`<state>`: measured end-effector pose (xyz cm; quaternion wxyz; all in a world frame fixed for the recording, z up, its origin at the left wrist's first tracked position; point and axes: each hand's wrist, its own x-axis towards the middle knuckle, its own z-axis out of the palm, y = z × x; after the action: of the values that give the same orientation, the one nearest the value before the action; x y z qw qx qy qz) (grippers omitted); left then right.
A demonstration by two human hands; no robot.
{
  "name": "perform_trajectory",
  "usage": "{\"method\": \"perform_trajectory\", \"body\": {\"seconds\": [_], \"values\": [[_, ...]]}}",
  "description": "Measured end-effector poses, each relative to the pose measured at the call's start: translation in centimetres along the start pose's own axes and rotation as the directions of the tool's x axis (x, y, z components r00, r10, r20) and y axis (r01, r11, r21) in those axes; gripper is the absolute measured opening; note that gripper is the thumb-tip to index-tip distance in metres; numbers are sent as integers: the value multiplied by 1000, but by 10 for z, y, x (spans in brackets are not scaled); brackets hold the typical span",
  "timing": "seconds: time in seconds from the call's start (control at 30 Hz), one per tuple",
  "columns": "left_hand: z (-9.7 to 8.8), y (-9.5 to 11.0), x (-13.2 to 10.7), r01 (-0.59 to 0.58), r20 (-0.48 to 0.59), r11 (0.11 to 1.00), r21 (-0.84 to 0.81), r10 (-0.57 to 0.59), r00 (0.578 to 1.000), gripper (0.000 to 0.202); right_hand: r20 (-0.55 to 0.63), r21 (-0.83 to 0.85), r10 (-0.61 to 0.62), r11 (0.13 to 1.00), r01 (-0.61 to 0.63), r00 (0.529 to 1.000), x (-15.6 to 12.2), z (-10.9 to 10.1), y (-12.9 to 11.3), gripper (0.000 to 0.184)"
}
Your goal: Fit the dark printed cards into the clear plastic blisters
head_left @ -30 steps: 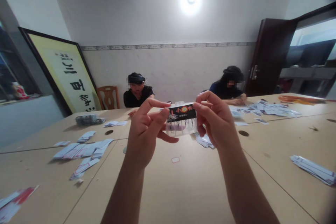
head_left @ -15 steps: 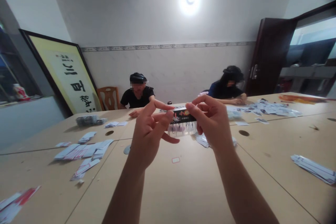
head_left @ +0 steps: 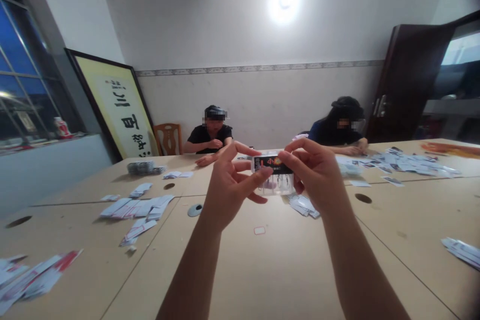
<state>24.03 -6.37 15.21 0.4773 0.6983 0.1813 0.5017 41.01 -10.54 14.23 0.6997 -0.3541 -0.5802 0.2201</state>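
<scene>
Both hands hold up a small clear plastic box (head_left: 284, 182) above the table, with a black printed label (head_left: 270, 162) across its upper part. Several dark hook-like pieces show through the clear lower part; what exactly they are I cannot make out. My left hand (head_left: 234, 187) grips the box's left side, its thumb lying across the front over the label's lower edge. At the upper right corner, my right hand (head_left: 317, 172) pinches the box between thumb and fingers. The back of the box is hidden.
White paper packets (head_left: 138, 207) lie in piles on the left of the table (head_left: 273, 275). A stack of boxes (head_left: 140, 167) stands farther back. Cards (head_left: 412, 162) are scattered at the right. Two people (head_left: 210, 132) sit across the table, one at each side.
The camera view has swung left, so the scene sits farther right. My left thumb has moved onto the front of the box. Both hands still hold it.
</scene>
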Motion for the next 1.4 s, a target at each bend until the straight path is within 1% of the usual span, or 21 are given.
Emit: {"method": "perform_trajectory", "body": {"seconds": [0.1, 0.17, 0.23, 0.37, 0.5, 0.6, 0.7, 0.77, 0.87, 0.93, 1.03, 1.13, 1.2, 1.3, 1.37, 1.4], "values": [[0, -2, 2, 12, -4, 1000, -18, -12, 1000, 42, -9, 8, -22, 1000, 22, 1000, 3, -3, 6, 27], [-2, -5, 5, 10, -2, 999, -30, -10, 1000, 40, 13, 41, -34, 999, 34, 999, 5, -4, 11, 23], [-6, -7, 7, 12, 8, 999, -46, -12, 1000, 39, 58, 72, -33, 997, 29, 998, 7, -6, 16, 18], [-18, -8, 9, 44, 49, 995, -85, -40, 998, 43, 154, 133, -29, 991, 8, 988, 11, -10, 22, 16], [-23, -7, 9, 55, 60, 996, -77, -50, 997, 46, 225, 156, -30, 988, -6, 974, 12, -11, 20, 22], [-19, -6, 9, 54, 42, 997, -57, -51, 998, 49, 197, 77, -8, 997, -8, 980, 9, -7, 15, 25], [-15, -5, 10, 71, 16, 997, -32, -70, 997, 52, 101, -71, -1, 997, 8, 995, 7, -3, 11, 28], [-14, -6, 10, 70, 6, 997, -35, -70, 998, 51, 86, -89, -5, 996, 13, 996, 8, -2, 10, 29], [-17, -6, 10, 70, 39, 995, -75, -68, 997, 45, 168, 48, 2, 999, -10, 986, 11, -6, 13, 26], [-21, -6, 11, 97, 82, 990, -103, -88, 993, 41, 215, 127, 18, 991, -46, 976, 13, -9, 16, 22], [-27, -5, 11, 148, 146, 981, -126, -129, 981, 36, 208, 171, 55, 981, -91, 977, 17, -11, 22, 15], [-31, -4, 12, 181, 175, 974, -140, -156, 972, 36, 200, 194, 56, 976, -95, 978, 19, -9, 28, 17], [-35, -5, 14, 188, 156, 973, -131, -167, 974, 37, 215, 172, 70, 979, -108, 974, 21, -7, 29, 19], [-46, -12, 22, 198, 61, 978, -63, -194, 979, 38, 198, 85, 115, 987, -134, 973, 21, -6, 25, 26], [-57, -24, 31, 241, -46, 968, 73, -238, 970, 39, 176, 40, 118, 991, -127, 977, 19, -6, 19, 29], [-64, -34, 36, 280, -112, 944, 175, -263, 958, 38, 175, 25, 112, 993, -119, 978, 17, -6, 16, 30]]}}
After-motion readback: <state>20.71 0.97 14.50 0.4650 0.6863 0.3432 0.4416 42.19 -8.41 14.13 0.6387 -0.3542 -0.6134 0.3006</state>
